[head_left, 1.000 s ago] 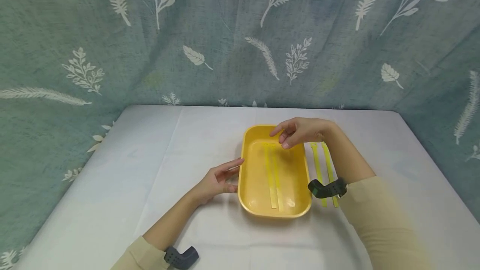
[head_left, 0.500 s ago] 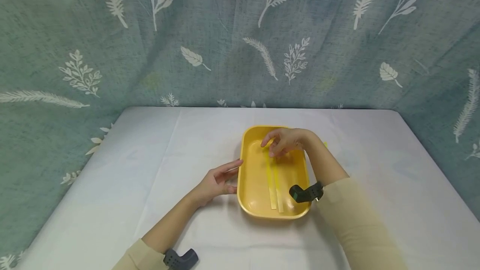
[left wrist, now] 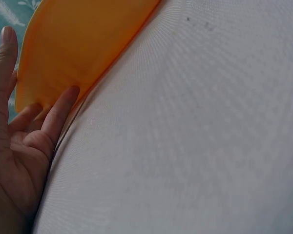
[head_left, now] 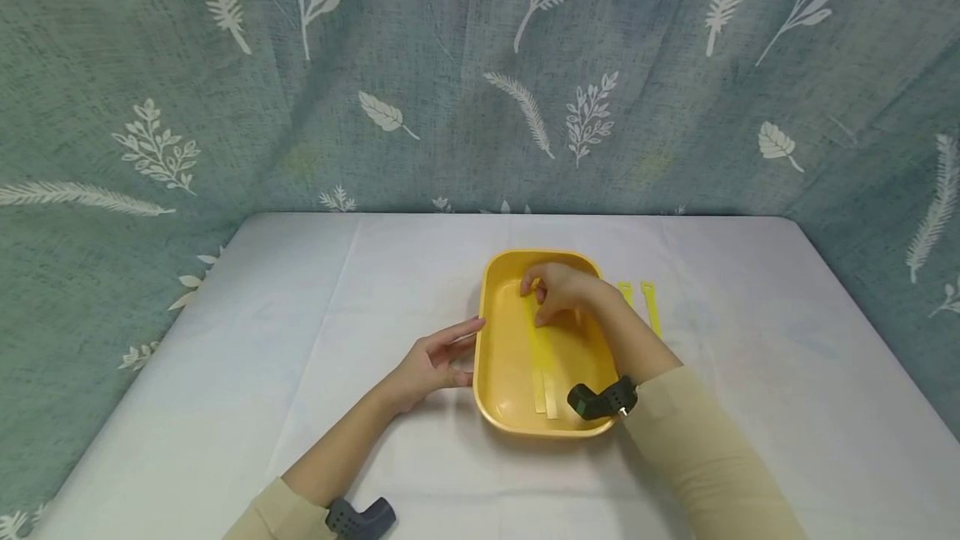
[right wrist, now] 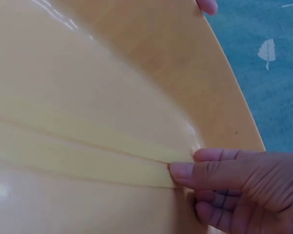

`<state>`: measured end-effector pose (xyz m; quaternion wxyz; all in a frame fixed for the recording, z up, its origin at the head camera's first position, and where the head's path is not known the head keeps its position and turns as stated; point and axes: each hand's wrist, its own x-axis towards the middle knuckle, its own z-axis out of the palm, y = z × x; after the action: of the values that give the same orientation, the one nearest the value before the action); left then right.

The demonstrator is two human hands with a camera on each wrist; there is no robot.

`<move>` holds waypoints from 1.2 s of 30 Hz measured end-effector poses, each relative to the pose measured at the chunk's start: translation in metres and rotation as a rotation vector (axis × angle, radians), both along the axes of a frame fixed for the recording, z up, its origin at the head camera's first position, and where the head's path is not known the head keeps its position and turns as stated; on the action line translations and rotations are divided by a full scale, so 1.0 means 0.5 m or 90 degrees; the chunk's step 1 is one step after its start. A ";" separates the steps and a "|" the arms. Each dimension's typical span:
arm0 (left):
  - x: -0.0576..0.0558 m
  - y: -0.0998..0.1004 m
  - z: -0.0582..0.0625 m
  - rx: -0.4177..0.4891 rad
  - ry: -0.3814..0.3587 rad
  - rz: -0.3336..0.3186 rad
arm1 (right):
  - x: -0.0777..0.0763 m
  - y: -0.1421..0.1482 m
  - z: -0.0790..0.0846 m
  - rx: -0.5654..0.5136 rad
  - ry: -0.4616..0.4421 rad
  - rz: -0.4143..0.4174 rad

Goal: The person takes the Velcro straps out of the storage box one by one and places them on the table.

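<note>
Two yellow strips (right wrist: 88, 162) we pinch in right hand (head_left: 561, 287); left hand (head_left: 423, 368), spread, touches tray (head_left: 504, 365); loose grip may drop one.

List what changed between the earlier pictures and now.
The right hand moved left and down into the tray; its fingers now pinch at the far ends of the two inner yellow strips, which lie closer together. The left hand stayed at the tray's left side; the outer strips stayed put.
</note>
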<state>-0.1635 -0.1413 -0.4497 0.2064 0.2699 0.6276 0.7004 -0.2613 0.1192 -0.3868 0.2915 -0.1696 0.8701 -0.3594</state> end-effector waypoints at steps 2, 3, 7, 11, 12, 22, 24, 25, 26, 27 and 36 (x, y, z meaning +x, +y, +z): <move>0.000 -0.001 0.001 -0.005 0.002 0.001 | 0.001 -0.006 -0.002 0.009 0.027 0.014; 0.000 -0.001 0.002 -0.007 0.003 0.000 | 0.000 -0.009 -0.003 0.010 0.035 0.018; 0.000 -0.002 0.004 -0.011 0.007 0.001 | 0.000 -0.018 -0.006 0.014 0.057 0.034; 0.000 -0.002 0.003 -0.008 0.010 0.000 | 0.000 -0.021 -0.007 0.013 0.068 0.035; 0.000 -0.002 0.003 -0.008 0.011 -0.001 | 0.000 -0.021 -0.009 0.012 0.071 0.030; 0.000 0.001 0.003 -0.003 -0.007 -0.002 | 0.000 -0.021 -0.018 0.055 0.172 0.020; -0.001 0.002 0.002 -0.004 -0.009 -0.004 | 0.001 -0.023 -0.019 0.065 0.183 0.031; -0.001 0.002 0.001 -0.006 -0.010 -0.004 | 0.002 -0.024 -0.019 0.069 0.188 0.038; -0.002 0.002 0.000 -0.008 -0.008 -0.005 | 0.002 -0.026 -0.019 0.071 0.194 0.046; -0.002 0.002 -0.001 -0.010 -0.007 -0.005 | 0.003 -0.028 -0.019 0.071 0.200 0.053; -0.005 0.000 -0.007 -0.006 -0.005 -0.007 | 0.007 -0.043 -0.023 0.061 0.193 0.070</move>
<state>-0.1662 -0.1412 -0.4533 0.2139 0.2699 0.6286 0.6973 -0.2580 0.0978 -0.3981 0.1839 -0.2548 0.9097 -0.2714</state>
